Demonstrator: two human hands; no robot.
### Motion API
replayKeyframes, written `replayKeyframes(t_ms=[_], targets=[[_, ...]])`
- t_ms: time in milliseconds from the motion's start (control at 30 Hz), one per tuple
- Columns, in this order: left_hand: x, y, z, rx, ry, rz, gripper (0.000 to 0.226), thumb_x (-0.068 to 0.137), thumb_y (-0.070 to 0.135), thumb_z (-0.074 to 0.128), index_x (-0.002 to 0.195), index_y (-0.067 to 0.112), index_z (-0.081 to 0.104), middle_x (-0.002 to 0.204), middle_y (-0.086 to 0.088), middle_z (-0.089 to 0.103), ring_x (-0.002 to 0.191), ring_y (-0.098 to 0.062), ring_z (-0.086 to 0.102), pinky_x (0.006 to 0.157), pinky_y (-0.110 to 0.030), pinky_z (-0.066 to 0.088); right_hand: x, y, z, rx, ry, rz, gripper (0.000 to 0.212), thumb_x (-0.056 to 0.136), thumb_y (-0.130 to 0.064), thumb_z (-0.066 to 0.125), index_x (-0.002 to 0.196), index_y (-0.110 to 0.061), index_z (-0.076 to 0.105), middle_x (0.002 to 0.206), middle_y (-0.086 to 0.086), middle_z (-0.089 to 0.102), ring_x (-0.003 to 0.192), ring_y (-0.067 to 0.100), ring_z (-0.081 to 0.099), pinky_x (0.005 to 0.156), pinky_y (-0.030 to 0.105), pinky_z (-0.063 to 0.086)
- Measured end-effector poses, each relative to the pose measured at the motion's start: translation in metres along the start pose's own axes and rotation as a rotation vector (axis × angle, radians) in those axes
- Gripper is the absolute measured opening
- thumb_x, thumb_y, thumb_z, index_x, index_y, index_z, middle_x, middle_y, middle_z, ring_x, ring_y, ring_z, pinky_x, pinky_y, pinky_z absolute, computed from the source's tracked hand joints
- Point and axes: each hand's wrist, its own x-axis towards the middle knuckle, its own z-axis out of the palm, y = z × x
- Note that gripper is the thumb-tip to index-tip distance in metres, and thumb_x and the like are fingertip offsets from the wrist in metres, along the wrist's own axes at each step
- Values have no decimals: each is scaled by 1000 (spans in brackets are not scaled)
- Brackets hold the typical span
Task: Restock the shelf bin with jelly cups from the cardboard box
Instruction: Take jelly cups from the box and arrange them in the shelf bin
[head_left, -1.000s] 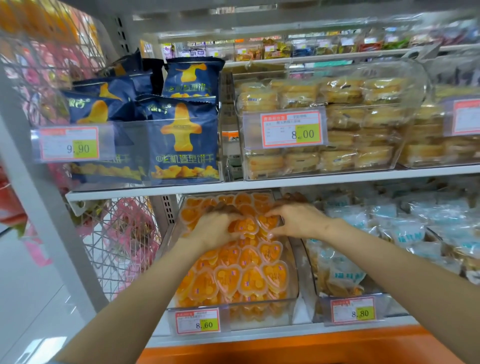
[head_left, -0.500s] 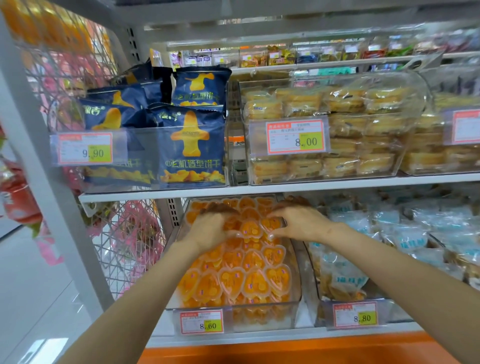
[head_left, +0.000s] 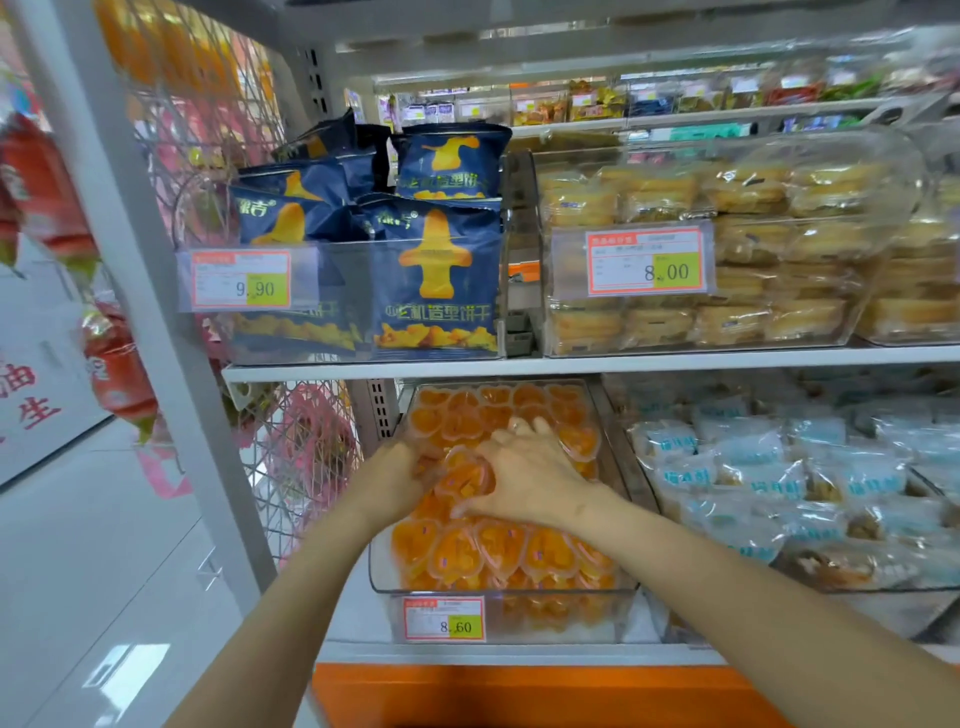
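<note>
Orange heart-shaped jelly cups (head_left: 498, 551) fill the clear shelf bin (head_left: 519, 590) on the lower shelf, which carries an 8.60 price tag (head_left: 444, 618). Both my hands are inside the bin, close together over the middle of the pile. My left hand (head_left: 395, 478) curls its fingers into the cups on the left side. My right hand (head_left: 527, 475) lies over the cups with bent, spread fingers. Its thumb hooks round a raised jelly cup (head_left: 462, 475) that sits between the two hands. The cardboard box is out of view.
The shelf board (head_left: 571, 364) hangs low over the bin's back. Blue snack bags (head_left: 436, 280) and a bin of wrapped cakes (head_left: 727, 249) stand above. Pale blue packets (head_left: 779, 478) fill the bin to the right. A wire mesh side panel (head_left: 306, 457) and a white upright (head_left: 156, 291) stand left.
Both hands have drawn closer together and toward the bin's middle, bunching cups between them. The camera has shifted left, so the shelf sits further right in view.
</note>
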Motion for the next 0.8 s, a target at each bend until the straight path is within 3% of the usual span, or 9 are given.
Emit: replayKeyframes(t_ms=[133, 333, 500, 600, 733, 800], targets=[[7, 2, 6, 70, 95, -29, 37, 90, 39, 55, 116, 14, 61, 118, -10, 60, 109, -29, 54, 88, -36, 45, 3, -8, 6, -12, 24, 52, 81, 76, -72, 52, 132, -13, 50, 133, 7, 51, 125, 27, 35, 101, 41, 22], [15, 3, 10, 82, 104, -68, 44, 87, 51, 53, 110, 14, 60, 112, -10, 63, 108, -30, 56, 85, -36, 45, -2, -2, 0, 69, 36, 81, 72, 76, -64, 59, 129, -17, 49, 133, 4, 49, 127, 25, 34, 104, 38, 23], [10, 7, -2, -149, 191, -94, 47, 78, 47, 58, 113, 15, 60, 106, -6, 67, 101, -27, 61, 83, -36, 49, -23, 23, -14, 134, 74, 124, 61, 73, -63, 63, 120, -27, 52, 124, -3, 53, 118, 19, 40, 97, 33, 30], [0, 12, -13, -287, 248, -138, 36, 87, 42, 56, 111, 15, 59, 102, -7, 67, 92, -28, 63, 76, -34, 49, -34, 37, -17, 125, 72, 143, 61, 73, -61, 65, 122, -29, 51, 126, -4, 52, 119, 18, 40, 98, 32, 29], [-15, 15, -18, -713, 163, -210, 17, 96, 26, 48, 106, 14, 55, 102, -8, 60, 66, -29, 66, 50, -28, 54, -39, 48, -16, 166, 56, 144, 62, 72, -58, 68, 123, -29, 49, 126, -4, 52, 120, 18, 40, 98, 31, 30], [-20, 15, -20, -901, 94, -280, 17, 98, 21, 45, 107, 11, 55, 96, -8, 59, 61, -26, 64, 45, -22, 52, -41, 50, -15, 195, 49, 138, 61, 72, -56, 69, 123, -30, 49, 125, -5, 53, 117, 17, 40, 96, 31, 31]])
